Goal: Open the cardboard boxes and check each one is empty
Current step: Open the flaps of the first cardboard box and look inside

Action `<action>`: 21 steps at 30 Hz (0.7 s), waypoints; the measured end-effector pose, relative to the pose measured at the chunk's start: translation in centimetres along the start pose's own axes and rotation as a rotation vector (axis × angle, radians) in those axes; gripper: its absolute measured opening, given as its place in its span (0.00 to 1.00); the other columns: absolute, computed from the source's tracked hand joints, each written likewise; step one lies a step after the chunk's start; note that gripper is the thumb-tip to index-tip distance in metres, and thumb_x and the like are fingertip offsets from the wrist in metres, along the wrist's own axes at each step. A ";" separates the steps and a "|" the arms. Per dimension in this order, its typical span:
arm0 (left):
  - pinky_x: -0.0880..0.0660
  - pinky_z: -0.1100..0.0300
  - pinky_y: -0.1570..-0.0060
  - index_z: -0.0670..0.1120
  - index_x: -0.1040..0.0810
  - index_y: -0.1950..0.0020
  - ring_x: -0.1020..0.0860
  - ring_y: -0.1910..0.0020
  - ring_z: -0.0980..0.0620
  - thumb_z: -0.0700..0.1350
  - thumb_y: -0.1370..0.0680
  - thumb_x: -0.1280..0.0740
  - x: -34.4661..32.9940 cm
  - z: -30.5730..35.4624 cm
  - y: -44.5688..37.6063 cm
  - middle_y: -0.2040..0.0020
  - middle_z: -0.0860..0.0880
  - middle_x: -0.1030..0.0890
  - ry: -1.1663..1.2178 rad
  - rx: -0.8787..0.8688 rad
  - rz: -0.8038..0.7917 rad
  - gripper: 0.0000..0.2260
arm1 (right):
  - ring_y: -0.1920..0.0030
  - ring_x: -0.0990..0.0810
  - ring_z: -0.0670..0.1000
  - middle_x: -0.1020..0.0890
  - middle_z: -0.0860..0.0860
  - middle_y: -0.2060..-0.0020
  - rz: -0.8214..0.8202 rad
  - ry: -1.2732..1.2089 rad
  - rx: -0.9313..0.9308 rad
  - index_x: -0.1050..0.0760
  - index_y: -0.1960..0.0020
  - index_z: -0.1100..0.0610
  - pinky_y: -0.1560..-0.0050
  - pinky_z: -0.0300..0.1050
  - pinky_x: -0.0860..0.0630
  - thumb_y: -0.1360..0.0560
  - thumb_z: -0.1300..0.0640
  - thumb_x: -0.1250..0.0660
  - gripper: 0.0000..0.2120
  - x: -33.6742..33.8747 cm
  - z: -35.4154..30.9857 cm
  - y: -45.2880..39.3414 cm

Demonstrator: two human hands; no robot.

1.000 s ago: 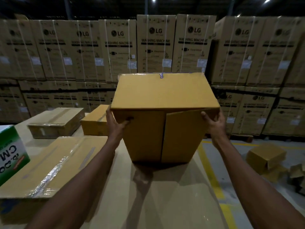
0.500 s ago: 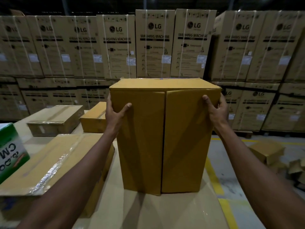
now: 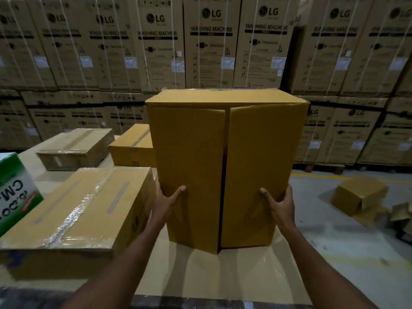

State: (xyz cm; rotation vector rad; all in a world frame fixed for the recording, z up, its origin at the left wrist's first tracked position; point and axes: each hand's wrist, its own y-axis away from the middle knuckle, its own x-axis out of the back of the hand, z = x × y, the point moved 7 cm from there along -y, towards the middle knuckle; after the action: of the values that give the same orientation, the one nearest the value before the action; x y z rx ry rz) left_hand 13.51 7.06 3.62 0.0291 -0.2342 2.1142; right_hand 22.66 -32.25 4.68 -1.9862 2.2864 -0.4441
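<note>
Tall cardboard box [image 3: 225, 166] stands upright on the table [image 3: 223, 273], flaps facing the person. Left hand [image 3: 163, 202] and right hand [image 3: 279, 205] grip its lower side edges, thumbs on the front, fingers wrapped behind.

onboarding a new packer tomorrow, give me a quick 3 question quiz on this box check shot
1. True or false: the two flaps facing the camera on the held box are taped shut.
2. Where do the left hand and right hand grip it? A) top corners B) lower side edges C) underneath
3. What colour is the printed carton at the far left?

Key: 1 false, an untaped dark seam runs between them; 2 B; 3 green and white.
</note>
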 end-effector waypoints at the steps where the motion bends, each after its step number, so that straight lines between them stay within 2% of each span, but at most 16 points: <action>1: 0.33 0.35 0.27 0.60 0.51 0.17 0.37 0.21 0.44 0.65 0.33 0.21 -0.2 -1.4 0.7 0.18 0.50 0.39 -0.005 0.015 -0.014 0.54 | 0.36 0.25 0.50 0.25 0.48 0.30 -0.019 0.011 -0.034 0.38 0.22 0.47 0.41 0.49 0.25 0.32 0.35 0.23 0.46 0.0 1.5 0.4; 4: 0.32 0.36 0.28 0.60 0.50 0.17 0.35 0.22 0.44 0.64 0.33 0.21 -0.6 -4.9 2.2 0.19 0.51 0.38 0.007 0.099 -0.080 0.54 | 0.33 0.24 0.53 0.27 0.48 0.28 -0.098 0.019 -0.175 0.41 0.20 0.46 0.38 0.54 0.23 0.41 0.28 0.23 0.57 -0.1 5.8 1.5; 8: 0.29 0.36 0.29 0.59 0.47 0.18 0.31 0.24 0.43 0.67 0.34 0.21 -0.7 -9.9 2.9 0.21 0.49 0.34 -0.044 0.273 -0.182 0.52 | 0.32 0.23 0.57 0.27 0.51 0.26 -0.183 0.031 -0.358 0.42 0.20 0.45 0.35 0.61 0.22 0.39 0.31 0.20 0.55 -0.5 10.8 2.6; 10: 0.28 0.37 0.30 0.56 0.43 0.19 0.30 0.26 0.41 0.66 0.34 0.21 -0.6 -11.5 2.7 0.22 0.48 0.31 -0.080 0.319 -0.158 0.50 | 0.33 0.23 0.58 0.26 0.50 0.28 -0.173 0.036 -0.380 0.41 0.21 0.45 0.36 0.63 0.22 0.40 0.29 0.21 0.55 -0.8 11.7 2.7; 16: 0.24 0.40 0.35 0.53 0.34 0.22 0.25 0.31 0.42 0.58 0.28 0.22 -0.6 -8.2 2.4 0.29 0.48 0.24 -0.079 0.212 0.013 0.38 | 0.34 0.22 0.60 0.23 0.52 0.31 -0.060 0.129 -0.319 0.35 0.23 0.48 0.37 0.63 0.22 0.35 0.29 0.27 0.46 -0.4 9.7 1.9; 21: 0.24 0.47 0.37 0.57 0.33 0.22 0.26 0.35 0.48 0.57 0.25 0.25 0.0 -5.2 1.2 0.32 0.51 0.24 -0.097 0.098 -0.005 0.34 | 0.35 0.22 0.59 0.21 0.53 0.33 0.029 0.210 -0.226 0.30 0.25 0.49 0.39 0.57 0.22 0.28 0.36 0.27 0.36 0.4 6.2 0.4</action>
State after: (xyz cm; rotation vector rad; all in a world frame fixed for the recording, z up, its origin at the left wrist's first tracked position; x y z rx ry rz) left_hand 12.85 7.35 -1.63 0.1907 -0.1881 2.1205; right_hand 23.79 -33.64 -1.32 -2.0931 2.5937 -0.4284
